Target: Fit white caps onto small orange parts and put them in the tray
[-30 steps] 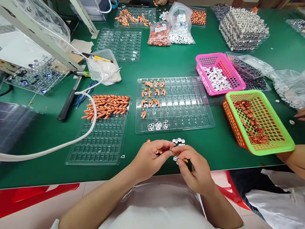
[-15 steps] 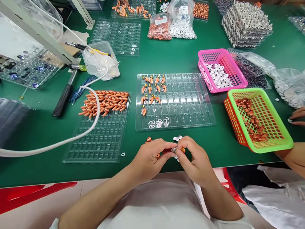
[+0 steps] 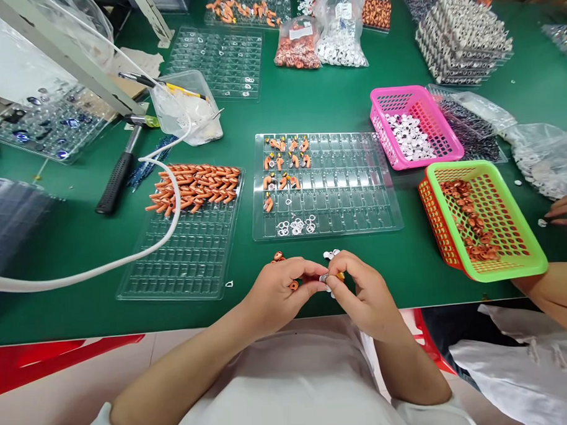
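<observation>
Fingertip to fingertip, my left hand (image 3: 277,296) and my right hand (image 3: 366,296) are both closed on a small silvery part (image 3: 323,277); its exact kind is mostly covered by the fingers. A yellow-orange bit (image 3: 340,276) shows at the right fingers. White round pieces (image 3: 331,255) lie on the table just behind and below my right hand. Copper-coloured round pieces (image 3: 278,256) lie beside my left hand, one (image 3: 293,285) visible under its curled fingers. Beyond the hands, a clear compartment tray (image 3: 358,219) carries orange curved pieces (image 3: 269,204) and white rings (image 3: 296,225).
On the left lie another clear tray (image 3: 174,281) with stacked copper-coloured pieces (image 3: 194,188), a hammer (image 3: 117,181) and a white cable (image 3: 127,258). On the right stand a pink basket (image 3: 378,125) and a green basket (image 3: 536,259). A co-worker's hand (image 3: 565,212) rests at the far right.
The view has shifted slightly. My hands keep the same pinch on the small part, with barely any visible movement. The fingers at the top edge are out of view.
</observation>
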`<state>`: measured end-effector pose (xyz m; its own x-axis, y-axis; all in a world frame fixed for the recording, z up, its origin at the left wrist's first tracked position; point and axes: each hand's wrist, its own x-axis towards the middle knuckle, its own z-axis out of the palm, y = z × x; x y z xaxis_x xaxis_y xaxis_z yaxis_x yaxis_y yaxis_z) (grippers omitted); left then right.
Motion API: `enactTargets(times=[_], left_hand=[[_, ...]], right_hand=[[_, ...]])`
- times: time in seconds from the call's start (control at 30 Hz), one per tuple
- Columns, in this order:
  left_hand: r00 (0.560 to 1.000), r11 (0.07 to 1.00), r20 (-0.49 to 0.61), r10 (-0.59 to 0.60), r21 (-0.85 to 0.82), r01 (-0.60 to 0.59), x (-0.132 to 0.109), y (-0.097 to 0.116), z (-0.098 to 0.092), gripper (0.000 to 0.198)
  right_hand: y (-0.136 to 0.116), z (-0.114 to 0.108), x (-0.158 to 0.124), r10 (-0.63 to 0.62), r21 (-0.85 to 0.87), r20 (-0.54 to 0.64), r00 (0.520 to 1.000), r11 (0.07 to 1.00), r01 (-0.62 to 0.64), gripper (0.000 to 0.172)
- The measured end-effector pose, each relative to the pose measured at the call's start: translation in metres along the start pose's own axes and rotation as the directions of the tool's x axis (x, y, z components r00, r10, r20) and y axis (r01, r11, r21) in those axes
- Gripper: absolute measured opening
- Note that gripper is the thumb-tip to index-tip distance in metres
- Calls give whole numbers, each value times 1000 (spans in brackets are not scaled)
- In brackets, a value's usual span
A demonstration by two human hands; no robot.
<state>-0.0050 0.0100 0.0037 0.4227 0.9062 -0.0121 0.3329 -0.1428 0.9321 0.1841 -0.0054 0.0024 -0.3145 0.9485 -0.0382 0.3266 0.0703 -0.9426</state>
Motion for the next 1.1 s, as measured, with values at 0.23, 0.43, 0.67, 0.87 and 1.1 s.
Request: enactTargets(times=[0.23,0.43,0.67,0.87,1.1], left_hand=[[998,998,-14,59,39,-58,-2,-2,2,12],[982,981,-51,182,81,-177,-4,-3,5,15],[976,981,-102,194,47,-190,-6,1,7,16],[996,995,-58,-73,-70,69,-6,9,3,11],[929,791,64,-364,-506,345,0,15,3,14]], right_hand=[[1,-2,0,23,11,29,999,1000,-23,15],[3,-3,1,40,56,57,998,998,-43,15],[-2,0,1,12,-1,28,1000,1000,-12,14],[-3,2,1,-4,-88,-22,1000,996,2,13],[8,0,-5,89,243,13,996,966,-89,11]])
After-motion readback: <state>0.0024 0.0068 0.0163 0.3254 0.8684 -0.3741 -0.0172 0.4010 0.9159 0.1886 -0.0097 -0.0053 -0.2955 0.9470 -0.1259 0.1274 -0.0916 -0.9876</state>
